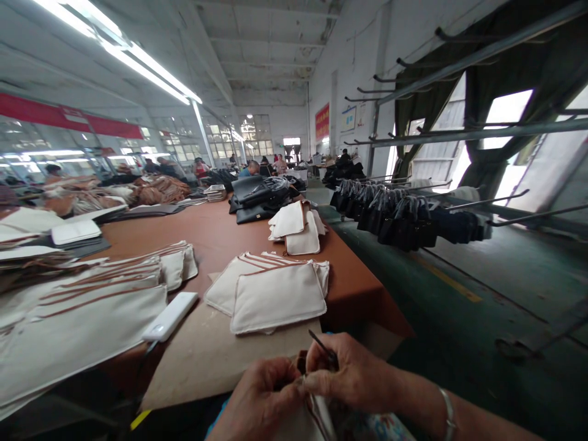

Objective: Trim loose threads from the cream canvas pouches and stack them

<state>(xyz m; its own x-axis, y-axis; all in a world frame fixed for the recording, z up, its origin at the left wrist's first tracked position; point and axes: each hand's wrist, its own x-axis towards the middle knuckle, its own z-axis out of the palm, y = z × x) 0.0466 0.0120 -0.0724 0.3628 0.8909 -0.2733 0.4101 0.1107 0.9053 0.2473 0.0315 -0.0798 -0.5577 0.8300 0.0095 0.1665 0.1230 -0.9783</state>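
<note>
At the table's near edge, my left hand (264,392) is closed, its thumb and fingers pinching a cream fabric piece (316,416) with brown edging. My right hand (351,370) meets it fingertip to fingertip at the same piece. A dark, slender pointed tool (324,346) lies in the right hand, its tip sticking out above the fingers; whether it is snips or scissors I cannot tell. Most of the held piece is hidden under the hands. Just beyond them rests a stack of cream fabric pouches (278,297) with brown trim.
Brown sheeting (220,229) covers the table. More cream pieces (101,312) and a white power bank-like box (172,315) lie left. Farther off are another small cream pile (298,226) and black bags (257,196). A metal rack with hanging black bags (395,214) stands right.
</note>
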